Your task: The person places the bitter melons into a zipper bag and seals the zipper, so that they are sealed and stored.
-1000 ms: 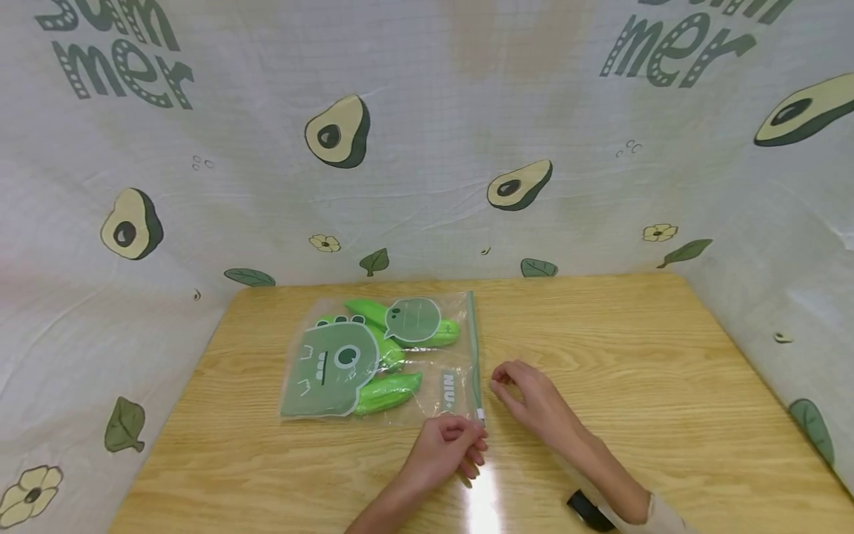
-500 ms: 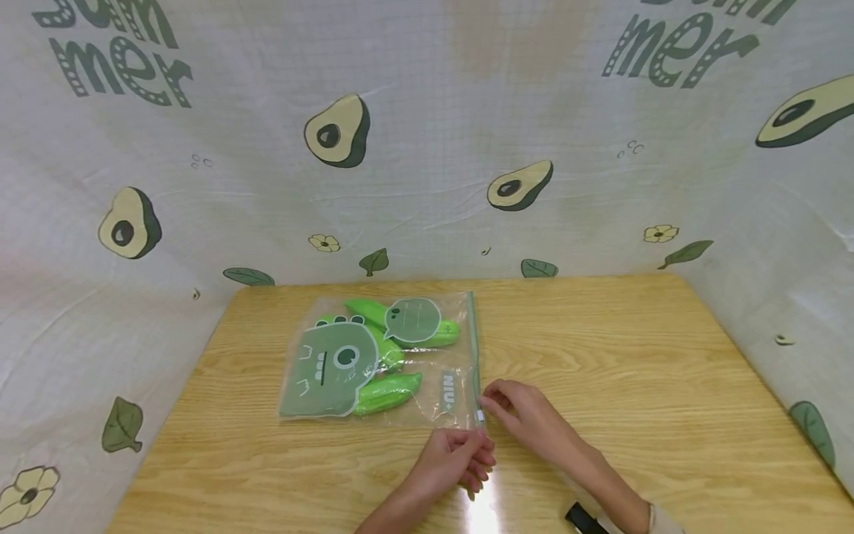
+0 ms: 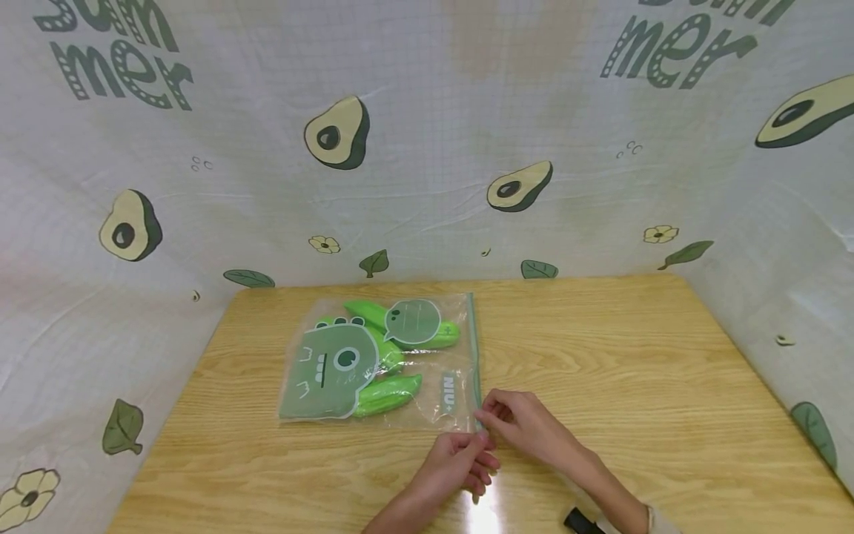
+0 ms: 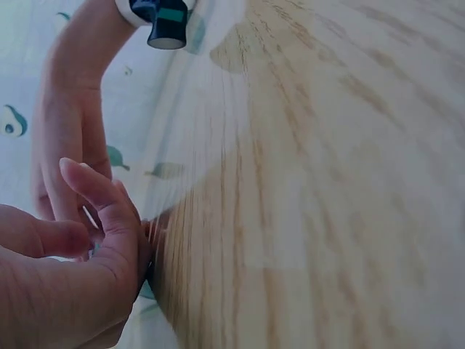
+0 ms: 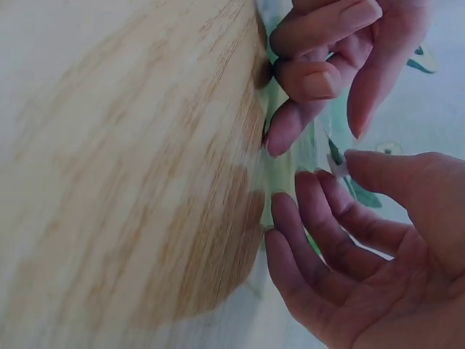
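Observation:
A clear zip bag [image 3: 430, 400] with green monster prints lies flat on the table. Inside are several bright green, long, tapered objects [image 3: 388, 393], partly hidden by the prints. Its green zip strip [image 3: 475, 348] runs along the right edge. At the strip's near end, my left hand [image 3: 454, 461] pinches the bag's corner between thumb and fingers. My right hand [image 3: 527, 424] is just above and right of it, pinching the white zip slider [image 5: 338, 166] between thumb and index finger; its other fingers are loosely bent. In the head view the fingers hide the slider.
The wooden table [image 3: 634, 356] reaches back to a pale cloth [image 3: 427, 148] printed with avocados and leaves, which also hangs at both sides. A black device [image 3: 582, 521] sits at my right wrist.
My right hand has come left and nearer to me, onto the slider at the zip's near end. The left hand has shifted slightly right and nearer. The bag has hardly moved.

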`<state>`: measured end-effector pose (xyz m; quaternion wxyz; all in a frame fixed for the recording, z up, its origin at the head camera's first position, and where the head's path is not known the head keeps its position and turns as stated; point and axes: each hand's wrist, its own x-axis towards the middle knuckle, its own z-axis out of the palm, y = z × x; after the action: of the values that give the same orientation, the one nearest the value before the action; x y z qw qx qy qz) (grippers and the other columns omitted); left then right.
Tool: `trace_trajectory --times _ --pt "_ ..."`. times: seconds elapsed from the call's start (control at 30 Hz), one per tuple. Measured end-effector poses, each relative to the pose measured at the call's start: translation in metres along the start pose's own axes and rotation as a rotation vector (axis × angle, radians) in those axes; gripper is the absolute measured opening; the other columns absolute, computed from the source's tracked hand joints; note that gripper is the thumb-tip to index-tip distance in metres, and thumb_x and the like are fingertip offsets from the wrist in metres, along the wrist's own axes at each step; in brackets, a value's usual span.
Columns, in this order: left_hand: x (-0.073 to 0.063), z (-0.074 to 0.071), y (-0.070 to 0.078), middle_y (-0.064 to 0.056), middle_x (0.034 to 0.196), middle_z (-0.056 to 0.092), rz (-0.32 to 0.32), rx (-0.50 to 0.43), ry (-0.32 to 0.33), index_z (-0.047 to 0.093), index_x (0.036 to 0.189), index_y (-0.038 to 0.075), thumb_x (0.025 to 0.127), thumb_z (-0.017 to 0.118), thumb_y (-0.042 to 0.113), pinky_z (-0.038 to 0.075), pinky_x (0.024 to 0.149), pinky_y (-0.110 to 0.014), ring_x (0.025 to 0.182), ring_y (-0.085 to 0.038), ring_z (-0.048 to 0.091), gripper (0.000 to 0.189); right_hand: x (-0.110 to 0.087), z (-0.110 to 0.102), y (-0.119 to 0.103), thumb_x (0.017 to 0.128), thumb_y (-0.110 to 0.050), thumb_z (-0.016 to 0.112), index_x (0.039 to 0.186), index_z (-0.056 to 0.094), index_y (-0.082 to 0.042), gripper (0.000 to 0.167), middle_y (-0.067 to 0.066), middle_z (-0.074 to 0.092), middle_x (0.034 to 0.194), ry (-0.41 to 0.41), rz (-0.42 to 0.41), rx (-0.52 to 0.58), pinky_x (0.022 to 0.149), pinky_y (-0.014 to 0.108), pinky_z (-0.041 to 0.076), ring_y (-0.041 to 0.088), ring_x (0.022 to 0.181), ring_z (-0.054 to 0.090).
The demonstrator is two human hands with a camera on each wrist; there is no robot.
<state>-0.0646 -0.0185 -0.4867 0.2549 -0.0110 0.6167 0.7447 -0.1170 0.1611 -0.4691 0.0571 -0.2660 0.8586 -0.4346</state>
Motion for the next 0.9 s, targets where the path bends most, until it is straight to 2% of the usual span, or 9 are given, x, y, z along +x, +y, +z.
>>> trace_trajectory --times 0.13,0.33,0.57,0.9 --pt "0.000 0.000 -0.001 -0.003 0.081 0.069 -0.018 -0.030 -0.002 0.066 0.110 -0.011 0.108 0.052 0.020 0.049 0.053 -0.015 0.063 -0.006 0.059 0.034 0.000 0.000 0.002 0.103 -0.026 0.065 0.091 0.070 -0.010 0.020 -0.008 0.069 0.080 -0.012 0.027 0.023 0.068 0.024 0.057 0.006 0.073 0.065" --pt "0.003 0.000 0.000 0.000 0.084 0.065 -0.089 -0.191 -0.016 0.067 0.107 -0.007 0.107 0.054 0.021 0.049 0.060 -0.014 0.071 -0.006 0.058 0.031 0.000 -0.003 0.000 0.103 -0.026 0.064 0.095 0.071 -0.008 0.022 -0.007 0.070 0.085 -0.060 0.100 0.123 0.076 0.026 0.059 0.013 0.081 0.069" --pt "0.009 -0.001 -0.003 0.000 0.086 0.065 -0.065 -0.218 0.027 0.069 0.108 -0.007 0.106 0.058 0.017 0.048 0.062 -0.014 0.073 -0.006 0.057 0.027 0.001 -0.002 0.001 0.104 -0.025 0.062 0.094 0.071 -0.009 0.022 -0.006 0.070 0.083 -0.086 0.128 0.167 0.072 0.025 0.057 0.009 0.079 0.069" --pt "0.012 0.001 -0.001 0.000 0.084 0.065 -0.034 -0.225 0.063 0.071 0.106 -0.008 0.104 0.061 0.015 0.047 0.064 -0.016 0.074 -0.007 0.058 0.026 0.003 -0.005 0.006 0.105 -0.027 0.060 0.093 0.072 -0.010 0.024 -0.005 0.071 0.085 -0.082 0.163 0.162 0.075 0.026 0.057 0.011 0.086 0.070"
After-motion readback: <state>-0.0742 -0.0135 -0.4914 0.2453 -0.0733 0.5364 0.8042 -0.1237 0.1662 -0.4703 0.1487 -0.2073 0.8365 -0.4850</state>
